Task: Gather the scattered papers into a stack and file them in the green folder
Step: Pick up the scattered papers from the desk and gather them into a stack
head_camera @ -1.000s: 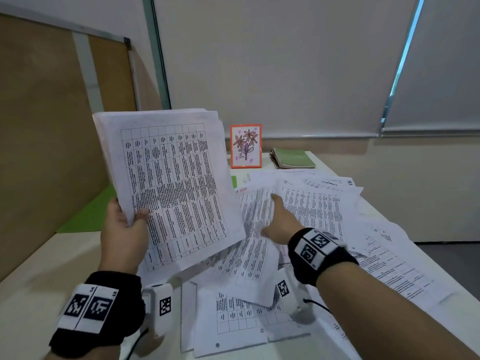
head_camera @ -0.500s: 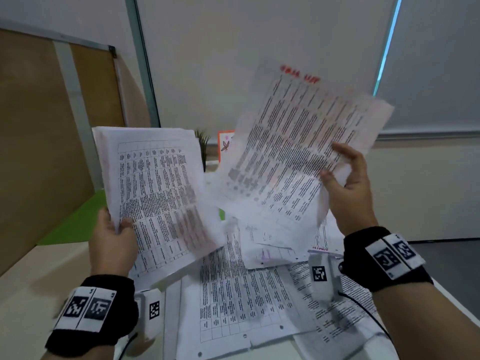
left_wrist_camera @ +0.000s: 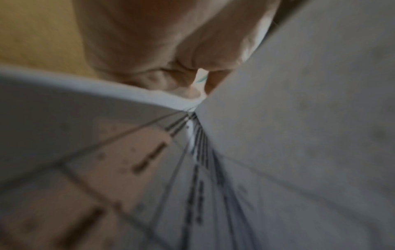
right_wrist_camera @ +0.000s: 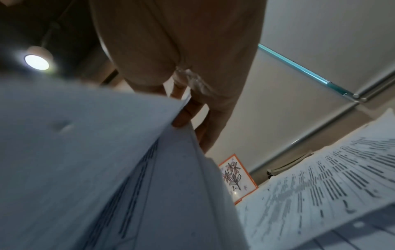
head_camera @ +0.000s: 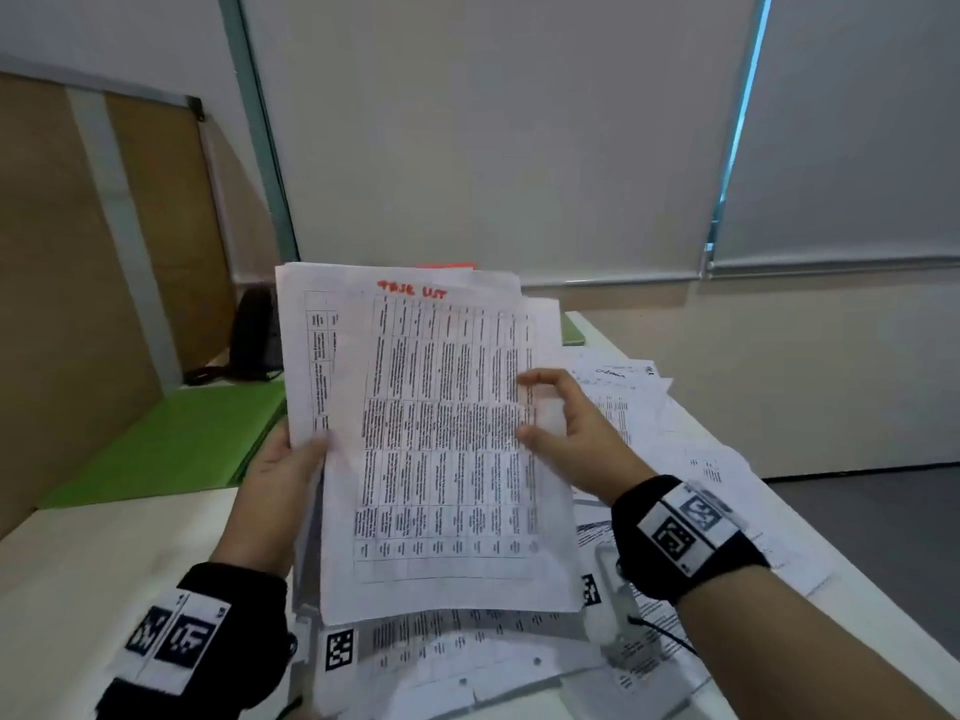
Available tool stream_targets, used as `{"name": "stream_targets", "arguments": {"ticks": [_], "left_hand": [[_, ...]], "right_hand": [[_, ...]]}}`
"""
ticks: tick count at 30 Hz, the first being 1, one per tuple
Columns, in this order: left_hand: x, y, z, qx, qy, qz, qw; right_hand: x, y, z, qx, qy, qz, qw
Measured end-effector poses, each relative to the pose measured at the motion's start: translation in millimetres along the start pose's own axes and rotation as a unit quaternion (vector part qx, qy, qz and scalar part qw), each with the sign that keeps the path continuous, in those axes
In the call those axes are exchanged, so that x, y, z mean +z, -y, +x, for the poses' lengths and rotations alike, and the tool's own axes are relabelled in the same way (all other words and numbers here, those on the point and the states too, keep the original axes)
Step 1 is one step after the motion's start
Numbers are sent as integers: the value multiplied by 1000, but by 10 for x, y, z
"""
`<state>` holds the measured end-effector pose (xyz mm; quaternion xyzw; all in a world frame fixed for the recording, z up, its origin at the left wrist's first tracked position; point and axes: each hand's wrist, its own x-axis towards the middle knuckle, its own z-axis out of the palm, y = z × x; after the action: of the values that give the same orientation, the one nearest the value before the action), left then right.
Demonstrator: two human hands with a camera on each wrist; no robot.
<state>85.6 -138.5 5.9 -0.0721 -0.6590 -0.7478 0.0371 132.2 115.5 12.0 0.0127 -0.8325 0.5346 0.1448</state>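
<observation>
A stack of printed table sheets stands upright above the table, its top sheet headed in red handwriting. My left hand grips the stack's left edge, thumb on the front; in the left wrist view the thumb presses the paper. My right hand curls round the stack's right edge, with fingers on the paper's edge. The green folder lies open on the table to the left. More scattered papers cover the table to the right and below the stack.
A wooden partition borders the table on the left, with a black bag behind the folder. A green notebook and an orange-framed flower picture stand at the back. The table's right edge drops to the floor.
My right hand lifted a sheet off the table, swung it left and laid it on the front of the stack in my left hand. The stack has moved towards the centre.
</observation>
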Motion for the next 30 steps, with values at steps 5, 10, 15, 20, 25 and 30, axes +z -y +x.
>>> {"name": "stream_targets", "arguments": {"ticks": [5,10,15,20,25,30], "left_hand": [[119,93,-77,33,-14,90,995],[52,184,-13,43,-59,132,989],[32,137,6,74,-70,115,988],[46,163,33,84,-72,107,988],[16,221,70,75,-76,103,989],[-7,228,66,71,-82,103,989]], "right_hand": [[44,-125,39,39,-8,-12,999],[-228,-416,190,197,-66,-112,972],[-582,-726,238,385,-42,-294,874],[-560,-798,293,416,15,-366,832],[-496,-828,360,421,21,-384,821],[-478,-802,355,428,28,-348,833]]}}
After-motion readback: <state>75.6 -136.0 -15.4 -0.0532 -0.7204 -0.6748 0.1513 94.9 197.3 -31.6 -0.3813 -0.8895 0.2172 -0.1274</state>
